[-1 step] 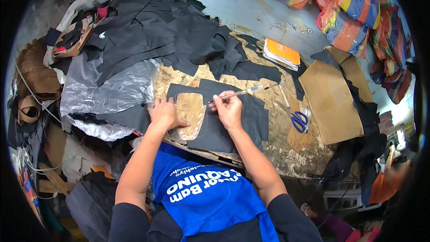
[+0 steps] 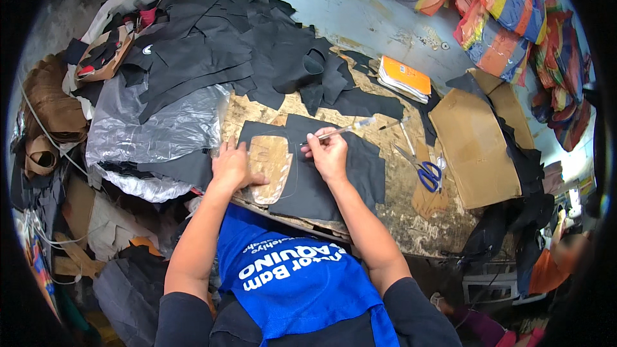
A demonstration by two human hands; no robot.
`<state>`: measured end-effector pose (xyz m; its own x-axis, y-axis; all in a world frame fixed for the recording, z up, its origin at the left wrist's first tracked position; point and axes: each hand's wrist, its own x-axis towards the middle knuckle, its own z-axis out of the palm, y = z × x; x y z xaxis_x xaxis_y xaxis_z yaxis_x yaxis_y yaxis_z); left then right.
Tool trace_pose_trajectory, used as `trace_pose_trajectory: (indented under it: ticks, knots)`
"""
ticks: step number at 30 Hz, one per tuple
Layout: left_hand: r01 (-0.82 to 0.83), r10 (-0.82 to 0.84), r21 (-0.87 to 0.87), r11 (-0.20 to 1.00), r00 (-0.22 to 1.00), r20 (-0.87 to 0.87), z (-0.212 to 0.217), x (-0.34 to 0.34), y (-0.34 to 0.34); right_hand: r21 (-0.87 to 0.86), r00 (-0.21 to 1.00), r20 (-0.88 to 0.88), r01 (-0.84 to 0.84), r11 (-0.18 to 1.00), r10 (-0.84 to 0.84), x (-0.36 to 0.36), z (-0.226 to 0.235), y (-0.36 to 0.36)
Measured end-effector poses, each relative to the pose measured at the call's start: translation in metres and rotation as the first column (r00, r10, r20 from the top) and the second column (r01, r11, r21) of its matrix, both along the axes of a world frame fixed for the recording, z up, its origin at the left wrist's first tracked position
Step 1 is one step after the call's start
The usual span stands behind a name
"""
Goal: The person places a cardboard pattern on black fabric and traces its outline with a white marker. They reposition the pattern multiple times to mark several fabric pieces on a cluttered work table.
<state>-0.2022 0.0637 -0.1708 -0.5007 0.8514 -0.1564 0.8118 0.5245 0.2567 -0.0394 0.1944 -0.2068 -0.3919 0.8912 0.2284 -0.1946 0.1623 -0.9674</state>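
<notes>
Black leather sheet (image 2: 334,180) was spread flat at the centre of the frame, on the worn worktable (image 2: 411,215). It was judged soft, limp and light, liable to creep unless pinned down. The tan cardboard pattern (image 2: 273,167) lying on its left part was judged stiffer and best pressed flat from above. It was held down by the left hand (image 2: 230,166), palm flat with fingers spread over its left edge. A pen (image 2: 337,131) was pinched in the closed fingers of the right hand (image 2: 329,153), its tip near the pattern's upper right edge.

Little open room was left. A heap of black scraps (image 2: 212,45) and a plastic bag (image 2: 154,128) crowded the upper left. Cardboard sheets (image 2: 472,148), blue-handled scissors (image 2: 427,173) and an orange notebook (image 2: 405,78) lay to the right. The table's near edge ran just below the sheet.
</notes>
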Motion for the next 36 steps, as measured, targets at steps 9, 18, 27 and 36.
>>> trace_pose_trajectory:
  ticks: [9, 18, 27, 36]
  knots:
    - [-0.198, 0.105, 0.347, 0.917, 0.958, 0.267, -0.019, -0.001, -0.054, 0.154, 0.975, 0.213, -0.094, 0.984, 0.06, -0.051, -0.035, 0.024]
    - [-0.216, 0.089, 0.449, 0.867, 0.954, 0.287, -0.035, 0.0, -0.053, 0.351, 0.965, 0.241, 0.008, 0.936, -0.099, -0.05, -0.034, 0.024]
    - [-0.213, 0.037, 0.588, 0.78, 0.954, 0.296, -0.041, 0.0, -0.055, 0.282, 0.938, 0.338, -0.024, 0.959, -0.076, -0.05, -0.034, 0.028]
    - [-0.772, -0.359, 0.482, 0.415, 0.347, 0.866, -0.036, 0.014, -0.049, -0.288, 0.972, -0.127, -0.227, 0.93, 0.198, -0.008, 0.0, -0.021]
